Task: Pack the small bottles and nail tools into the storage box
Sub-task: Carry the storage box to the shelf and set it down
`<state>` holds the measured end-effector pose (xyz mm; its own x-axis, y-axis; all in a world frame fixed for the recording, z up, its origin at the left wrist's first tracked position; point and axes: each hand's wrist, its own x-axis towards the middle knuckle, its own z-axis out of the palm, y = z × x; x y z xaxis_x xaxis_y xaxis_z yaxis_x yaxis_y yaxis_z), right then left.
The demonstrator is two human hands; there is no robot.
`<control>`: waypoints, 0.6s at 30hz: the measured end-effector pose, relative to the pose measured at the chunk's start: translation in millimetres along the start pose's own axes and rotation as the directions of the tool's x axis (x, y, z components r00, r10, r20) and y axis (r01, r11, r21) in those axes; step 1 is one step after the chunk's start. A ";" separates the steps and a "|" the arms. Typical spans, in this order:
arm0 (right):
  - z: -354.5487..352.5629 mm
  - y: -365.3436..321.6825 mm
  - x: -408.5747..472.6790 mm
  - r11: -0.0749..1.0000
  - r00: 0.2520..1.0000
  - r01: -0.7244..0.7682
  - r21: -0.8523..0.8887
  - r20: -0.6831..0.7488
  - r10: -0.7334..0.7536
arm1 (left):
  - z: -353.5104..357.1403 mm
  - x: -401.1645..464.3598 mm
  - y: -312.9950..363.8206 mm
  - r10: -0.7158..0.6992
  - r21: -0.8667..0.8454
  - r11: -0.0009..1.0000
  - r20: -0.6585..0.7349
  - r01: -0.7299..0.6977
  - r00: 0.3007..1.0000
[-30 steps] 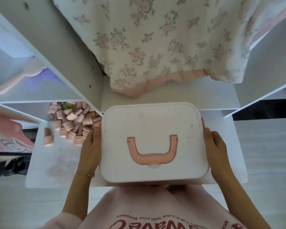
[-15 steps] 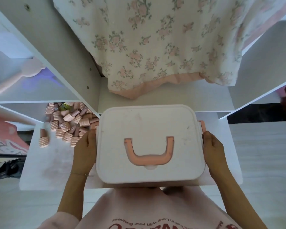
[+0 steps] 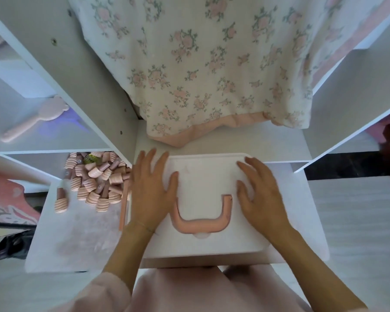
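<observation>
A white storage box point(image 3: 206, 176) with a pink U-shaped handle point(image 3: 202, 218) on its closed lid stands on the white table point(image 3: 77, 239) in front of me. My left hand point(image 3: 152, 190) lies flat on the lid's left part, fingers spread. My right hand point(image 3: 260, 192) rests flat on the lid's right part. A heap of small pink ribbed-cap bottles point(image 3: 97, 179) lies left of the box. One bottle point(image 3: 61, 201) lies apart at the heap's left. A pink stick-like nail tool point(image 3: 123, 206) lies along the box's left side.
White shelf panels point(image 3: 54, 75) rise at left and right. A floral cloth point(image 3: 200, 64) hangs behind the box. A pink hairbrush point(image 3: 35, 118) lies on the left shelf. The table's front edge is close to my body.
Both hands left the box's sides and moved up onto the lid, now lying flat with fingers spread. The box sits a little closer to the back.
</observation>
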<state>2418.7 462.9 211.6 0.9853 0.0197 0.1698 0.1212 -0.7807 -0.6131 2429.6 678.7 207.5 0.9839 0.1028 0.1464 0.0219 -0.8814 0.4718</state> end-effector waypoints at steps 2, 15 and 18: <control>8.3 -7.5 6.6 0.993 0.981 0.112 -0.025 0.161 -0.107 | 10.6 9.5 8.8 0.038 0.130 0.990 0.116 -0.053 0.993; 14.3 -4.5 -15.3 0.860 0.732 0.448 -0.243 0.652 -0.197 | 13.9 -7.9 5.0 0.019 0.237 0.970 0.176 -0.061 0.984; 12.6 -6.6 -17.1 0.857 0.711 0.455 -0.241 0.678 -0.187 | 11.9 -11.4 5.0 0.016 0.227 0.972 0.186 -0.059 0.982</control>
<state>2402.6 475.6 203.0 0.7592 0.5836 -0.2881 0.5236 -0.8106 -0.2621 2420.6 667.6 197.9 0.9999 0.0012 -0.0103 0.0038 -0.9675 0.2530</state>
